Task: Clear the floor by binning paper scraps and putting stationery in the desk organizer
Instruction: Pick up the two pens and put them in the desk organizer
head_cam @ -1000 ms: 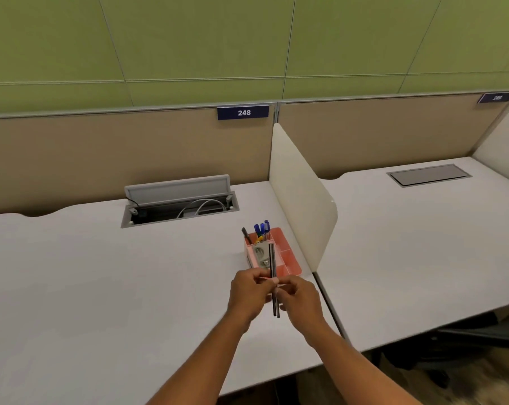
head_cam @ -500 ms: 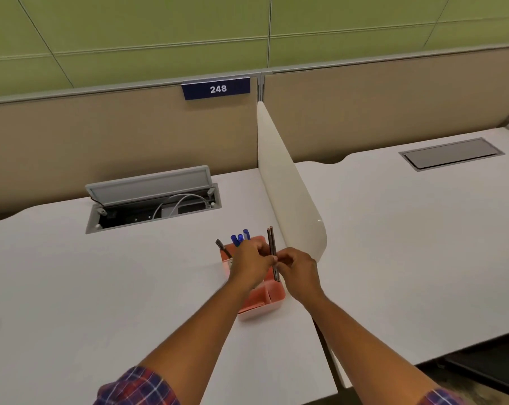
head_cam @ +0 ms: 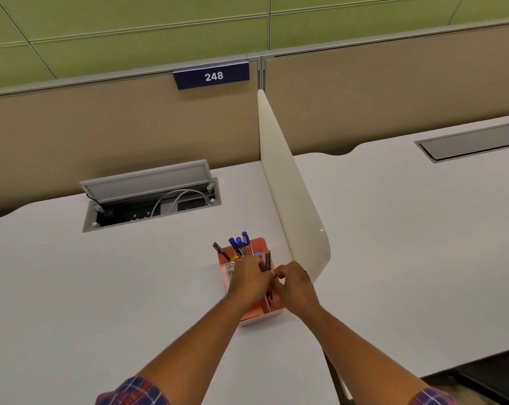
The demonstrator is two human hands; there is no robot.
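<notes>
A pink desk organizer [head_cam: 257, 312] stands on the white desk [head_cam: 101, 287] beside the divider. Several blue pens [head_cam: 240, 244] and a dark marker [head_cam: 220, 250] stick up from its back compartment. Both hands are over the organizer. My left hand [head_cam: 250, 277] and my right hand [head_cam: 295, 285] together pinch a pair of thin dark pencils [head_cam: 268, 263], held upright with the lower ends down inside the organizer's right compartment. The hands hide most of the organizer's middle.
A white curved divider [head_cam: 294, 200] separates this desk from the neighbouring desk [head_cam: 408, 244]. An open cable hatch [head_cam: 151, 197] with wires sits at the back left, a closed hatch [head_cam: 469, 143] at the back right. A "248" label [head_cam: 212, 76] hangs on the beige partition.
The hands carried the pencils forward from in front of the organizer to over it, and lowered their tips into the right compartment. The camera moved closer and tilted down.
</notes>
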